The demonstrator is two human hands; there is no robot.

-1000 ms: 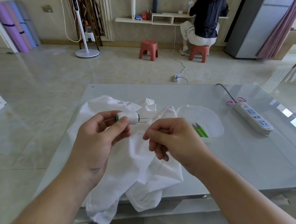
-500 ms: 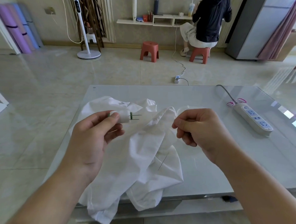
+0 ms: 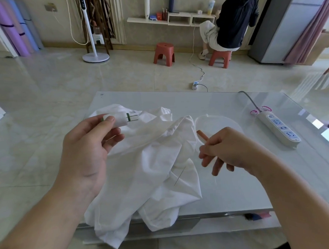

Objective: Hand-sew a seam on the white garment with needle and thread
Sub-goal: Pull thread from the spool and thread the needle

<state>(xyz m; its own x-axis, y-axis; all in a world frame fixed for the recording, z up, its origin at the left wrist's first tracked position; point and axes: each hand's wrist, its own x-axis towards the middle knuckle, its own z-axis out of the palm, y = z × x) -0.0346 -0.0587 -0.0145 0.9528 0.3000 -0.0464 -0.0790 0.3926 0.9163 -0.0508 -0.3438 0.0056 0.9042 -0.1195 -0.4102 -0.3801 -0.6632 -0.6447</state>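
A pale, glossy counter [image 3: 227, 193] carries the work, its top reflecting window light along the right side. A crumpled white garment [image 3: 152, 162] lies across its left half and hangs over the near edge. A needle [image 3: 179, 176] lies slanted on the cloth near the garment's right side. Just beside the garment to the right sits a clear shallow dish [image 3: 217, 122], and further right, well apart, a white power strip [image 3: 278, 128] rests with its grey cable running toward the far edge.

The left hand [image 3: 90, 147] is raised over the garment, thumb and fingers pinching a white spool of thread [image 3: 118, 120] with green ends. The right hand [image 3: 222, 150] hovers over the counter just right of the cloth, its fingers loosely curled; a fine thread [image 3: 215, 180] trails down from them, and whether the fingertips actually pinch it is too blurred to tell.

Beyond the counter stretches a shiny cream tiled floor [image 3: 65, 81]. Two red stools [image 3: 164, 53] stand near the far wall, and a person in a dark top [image 3: 234, 19] sits on the right one, facing a low white wall shelf [image 3: 171, 20] that holds small items. A white standing fan [image 3: 93, 33] is at the left, rolled mats [image 3: 16, 27] lean in the far left corner, and a pink curtain [image 3: 313, 26] hangs at the right.
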